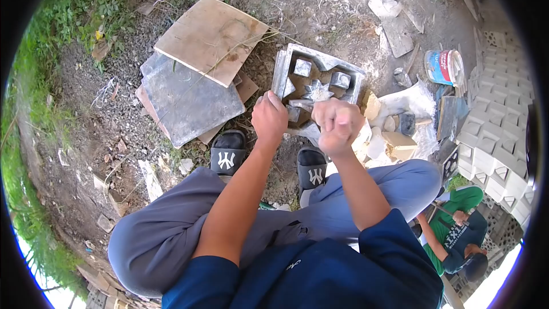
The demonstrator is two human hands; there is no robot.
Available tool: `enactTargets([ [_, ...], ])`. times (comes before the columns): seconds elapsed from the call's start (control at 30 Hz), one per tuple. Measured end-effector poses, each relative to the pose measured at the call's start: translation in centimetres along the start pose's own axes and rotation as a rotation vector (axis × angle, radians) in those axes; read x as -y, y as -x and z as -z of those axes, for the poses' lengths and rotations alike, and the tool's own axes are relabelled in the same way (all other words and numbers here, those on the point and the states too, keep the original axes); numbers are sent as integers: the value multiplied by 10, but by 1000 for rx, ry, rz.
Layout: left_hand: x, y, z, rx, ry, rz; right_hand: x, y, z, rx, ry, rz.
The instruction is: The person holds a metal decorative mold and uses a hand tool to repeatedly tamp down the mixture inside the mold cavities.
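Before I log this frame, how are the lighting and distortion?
Head view: fisheye curvature bows the stacked blocks at right, corners black; head view: strong light bleaches parts of the pale heap beside the mould; head view: white glare at both lower edges.

A hand could pass over the dirt ground (343,23) beyond the far rim of the mould (329,62). Stacked boards (191,100) crowd the left, broken chunks (399,144) and a white sack (409,100) the right, sandals (226,159) the near side. Inside the mould, the star (318,90) and blocks (302,68) leave narrow gaps; the right hand (337,126) obstructs its near part.
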State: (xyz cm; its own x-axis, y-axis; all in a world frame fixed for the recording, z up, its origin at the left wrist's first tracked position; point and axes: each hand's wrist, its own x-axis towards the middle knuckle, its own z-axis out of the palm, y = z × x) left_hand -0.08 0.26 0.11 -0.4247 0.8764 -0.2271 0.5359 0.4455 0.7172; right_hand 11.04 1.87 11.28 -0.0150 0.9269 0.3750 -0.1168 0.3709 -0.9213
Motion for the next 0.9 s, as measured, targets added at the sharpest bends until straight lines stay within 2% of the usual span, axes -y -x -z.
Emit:
enactTargets([
  [0.03, 0, -1, -1, 20, -16, 7, 6, -5, 4, 98, 91, -32],
  [0.1, 3, -4, -2, 20, -15, -9, 18, -5, 0, -37, -67, -10],
  [0.17, 6, -2, -4, -15, 2, -20, 34, -9, 5, 17, -192, -22],
  [0.27, 0, -1, 0, -8, 3, 1, 6, 3, 6, -41, 165, -170],
  [0.3, -2, -1, 1, 14, -22, 5, 9, -5, 7, 18, 160, -178],
  [0.37, -3, -2, 1, 29, -19, 37, 27, -5, 6, -32, 130, -167],
  [0.43, -2, -2, 1, -3, -17, 16, 46, -7, 7, -22, -74, -101],
  [0.5, 0, 1, 1, -11, 5, 11, 31, -4, 12, -3, -52, -101],
  [0.57, -2, -1, 0, 15, -31, 23, 9, 0, 12, -44, 203, -161],
  [0.63, -1, -3, -2, 6, -24, 9, 28, -7, 5, -51, 197, -175],
  [0.7, 4, -3, -5, -16, -31, -10, 47, -3, 8, -3, 21, -87],
  [0.77, 6, 2, -4, -36, -3, -26, 42, 2, 8, 7, 37, -95],
  [0.83, -2, 0, -1, -8, -25, 25, 14, 3, 6, -35, 230, -145],
  [0.9, -5, -3, 0, 7, -30, 24, 22, -2, 7, -31, 264, -169],
])
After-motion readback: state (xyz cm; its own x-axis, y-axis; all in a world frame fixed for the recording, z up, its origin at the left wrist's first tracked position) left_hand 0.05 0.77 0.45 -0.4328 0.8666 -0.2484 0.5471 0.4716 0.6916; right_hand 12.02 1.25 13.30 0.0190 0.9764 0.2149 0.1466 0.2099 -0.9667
